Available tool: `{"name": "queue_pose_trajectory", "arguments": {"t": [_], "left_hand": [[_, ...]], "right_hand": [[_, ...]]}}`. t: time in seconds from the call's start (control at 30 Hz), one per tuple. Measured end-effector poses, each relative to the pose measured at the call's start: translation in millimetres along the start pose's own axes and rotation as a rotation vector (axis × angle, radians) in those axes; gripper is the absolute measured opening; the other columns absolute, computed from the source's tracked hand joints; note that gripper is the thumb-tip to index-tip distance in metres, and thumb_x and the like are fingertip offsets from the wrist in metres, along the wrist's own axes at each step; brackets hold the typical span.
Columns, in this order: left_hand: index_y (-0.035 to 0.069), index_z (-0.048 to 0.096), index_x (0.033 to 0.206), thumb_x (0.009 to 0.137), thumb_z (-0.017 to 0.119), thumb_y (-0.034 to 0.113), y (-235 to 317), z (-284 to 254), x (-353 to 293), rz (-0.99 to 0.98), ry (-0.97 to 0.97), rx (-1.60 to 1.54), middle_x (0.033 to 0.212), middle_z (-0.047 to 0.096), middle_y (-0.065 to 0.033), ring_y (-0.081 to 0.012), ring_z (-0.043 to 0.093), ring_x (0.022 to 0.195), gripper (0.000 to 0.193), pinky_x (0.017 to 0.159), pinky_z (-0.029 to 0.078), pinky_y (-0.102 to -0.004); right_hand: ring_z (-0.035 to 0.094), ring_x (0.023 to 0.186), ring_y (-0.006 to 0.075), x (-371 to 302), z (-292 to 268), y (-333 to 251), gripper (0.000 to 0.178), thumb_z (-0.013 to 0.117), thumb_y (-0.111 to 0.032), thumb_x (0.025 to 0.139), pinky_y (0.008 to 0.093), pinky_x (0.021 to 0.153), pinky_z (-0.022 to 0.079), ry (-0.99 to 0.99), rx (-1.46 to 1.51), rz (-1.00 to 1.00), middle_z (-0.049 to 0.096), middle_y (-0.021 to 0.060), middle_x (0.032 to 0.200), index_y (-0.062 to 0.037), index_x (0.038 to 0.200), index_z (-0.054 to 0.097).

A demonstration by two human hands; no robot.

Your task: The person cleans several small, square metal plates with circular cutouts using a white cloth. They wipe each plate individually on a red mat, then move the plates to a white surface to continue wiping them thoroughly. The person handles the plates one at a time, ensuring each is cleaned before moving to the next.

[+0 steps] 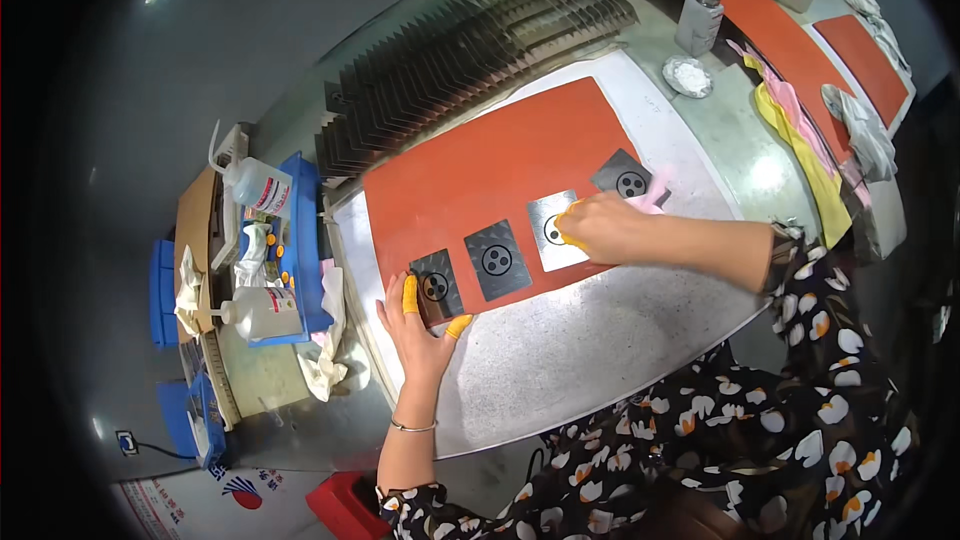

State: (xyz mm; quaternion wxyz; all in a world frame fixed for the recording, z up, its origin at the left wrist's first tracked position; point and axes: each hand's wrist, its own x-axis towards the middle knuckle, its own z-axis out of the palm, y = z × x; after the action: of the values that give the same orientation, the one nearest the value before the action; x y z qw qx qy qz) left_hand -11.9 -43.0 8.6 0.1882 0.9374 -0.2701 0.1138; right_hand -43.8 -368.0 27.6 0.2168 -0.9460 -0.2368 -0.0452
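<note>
Several square grey metal plates, each marked with a black ring and three black dots, lie in a row on an orange mat [470, 175]. My left hand [418, 340] is spread around the leftmost plate [440, 290], its thumb and index finger in yellow finger cots by the edges. Over the third plate [554, 252], which shines brightly, my right hand [605, 230] is closed, also with yellow on a fingertip. A blurred pink cloth [655, 192] sticks out beyond that hand, over the rightmost plate [622, 172]. The second plate [497, 260] lies untouched between my hands.
A long rack of dark upright plates [440, 65] stands at the back. On the left are a blue tray [310, 240] and white squeeze bottles [262, 314]. A pump bottle [700, 20], a dish of white material [688, 77] and yellow and pink cloths [800, 150] are on the right.
</note>
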Motion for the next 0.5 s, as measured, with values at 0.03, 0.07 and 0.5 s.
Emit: {"name": "queue_pose_trajectory", "arguments": {"t": [0.03,0.07,0.5], "left_hand": [[-0.001,0.038,0.127,0.061,0.079,0.044,0,0,-1,-0.001,0.003,0.002,0.132,0.038,-0.0173,-0.0348,0.033,0.127,0.09,0.106,0.014,-0.0567],[-0.001,0.038,0.127,0.061,0.08,0.042,-2,0,-3,0.003,0.012,0.01,0.131,0.039,-0.0173,-0.0347,0.034,0.127,0.09,0.106,0.015,-0.0566],[0.002,0.037,0.129,0.06,0.081,0.037,2,-6,-2,-0.047,0.002,-0.002,0.132,0.04,-0.0145,-0.0347,0.034,0.127,0.088,0.105,0.016,-0.0563]], "right_hand": [[0.061,0.066,0.0337,14,6,-6,0.011,0.056,-0.003,0.07,0.0428,0.059,0.047,-0.047,0.004,-0.02,0.061,0.0165,0.072,0.0003,0.081,0.058],[0.061,0.067,0.0339,22,6,-12,0.012,0.055,-0.003,0.07,0.0428,0.059,0.047,-0.068,0.013,-0.035,0.06,0.0169,0.072,0.0002,0.081,0.058],[0.061,0.068,0.0327,25,-4,4,0.004,0.056,-0.002,0.069,0.0453,0.056,0.045,-0.065,-0.032,-0.093,0.061,0.016,0.07,-0.0011,0.073,0.058]]}}
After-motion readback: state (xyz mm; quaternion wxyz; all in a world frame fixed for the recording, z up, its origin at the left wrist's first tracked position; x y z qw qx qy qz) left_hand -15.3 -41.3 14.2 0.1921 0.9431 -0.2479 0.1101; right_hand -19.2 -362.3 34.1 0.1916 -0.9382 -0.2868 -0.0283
